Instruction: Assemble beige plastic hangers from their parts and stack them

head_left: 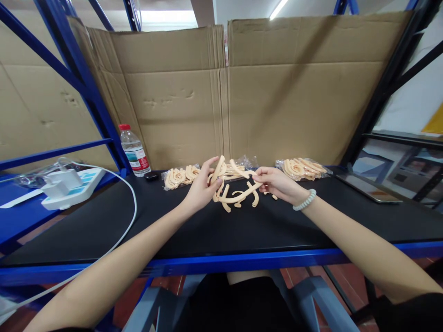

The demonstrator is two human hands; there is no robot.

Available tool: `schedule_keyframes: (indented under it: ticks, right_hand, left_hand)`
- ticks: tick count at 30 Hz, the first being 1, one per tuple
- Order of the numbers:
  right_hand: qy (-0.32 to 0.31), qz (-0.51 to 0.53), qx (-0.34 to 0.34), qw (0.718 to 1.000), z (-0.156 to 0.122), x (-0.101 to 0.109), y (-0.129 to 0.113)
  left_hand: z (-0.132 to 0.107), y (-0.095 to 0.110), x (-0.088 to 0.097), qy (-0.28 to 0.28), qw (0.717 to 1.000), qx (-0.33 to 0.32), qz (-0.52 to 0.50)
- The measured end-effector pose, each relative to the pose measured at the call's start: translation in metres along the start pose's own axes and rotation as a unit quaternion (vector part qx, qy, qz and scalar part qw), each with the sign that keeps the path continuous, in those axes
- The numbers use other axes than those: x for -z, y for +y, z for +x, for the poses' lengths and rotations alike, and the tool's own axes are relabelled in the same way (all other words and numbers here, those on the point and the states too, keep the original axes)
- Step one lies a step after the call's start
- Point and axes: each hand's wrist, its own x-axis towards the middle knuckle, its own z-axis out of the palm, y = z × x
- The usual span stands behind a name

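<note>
Above the black table mat, both of my hands grip a partly joined frame of curved, pale wooden pieces. My left hand pinches its left side, where an upright strip rises past the thumb. At the right end, the thumb and fingers of my right hand are closed on the tips of the curved strips. Beneath and behind the frame lie loose curved wooden pieces, partly hidden by it. Exactly how the held pieces join is too small to tell.
Plastic bags of wooden pieces lie left and right at the back. A water bottle stands at back left beside a small black object. A power strip trails a white cable across the left. A flat device lies right.
</note>
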Motion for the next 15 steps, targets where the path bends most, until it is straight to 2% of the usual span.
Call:
schedule_keyframes:
  ticks: [3,5,7,11,13,15]
  right_hand:
    - [-0.019,-0.028,-0.013,0.999,-0.003,-0.001,-0.004]
    - [-0.027,-0.037,-0.011,0.999,-0.005,-0.003,-0.006]
    - [-0.039,-0.033,-0.005,0.999,-0.007,-0.006,-0.006]
    - [-0.071,-0.015,0.025,0.997,-0.009,-0.014,-0.002]
    - [-0.069,-0.016,0.044,0.996,-0.010,-0.019,0.002]
    - [-0.062,-0.024,0.064,0.996,-0.010,-0.024,0.004]
  left_hand:
    - [-0.001,-0.002,0.001,0.042,0.991,-0.049,0.119]
    - [-0.002,0.001,0.000,0.037,0.980,-0.098,0.168]
    - [-0.005,0.005,-0.002,-0.006,0.975,-0.131,0.180]
    - [-0.013,0.016,-0.010,-0.110,0.966,-0.147,0.179]
    - [-0.017,0.018,-0.013,-0.130,0.959,-0.155,0.200]
    - [-0.019,0.017,-0.015,-0.120,0.950,-0.166,0.237]
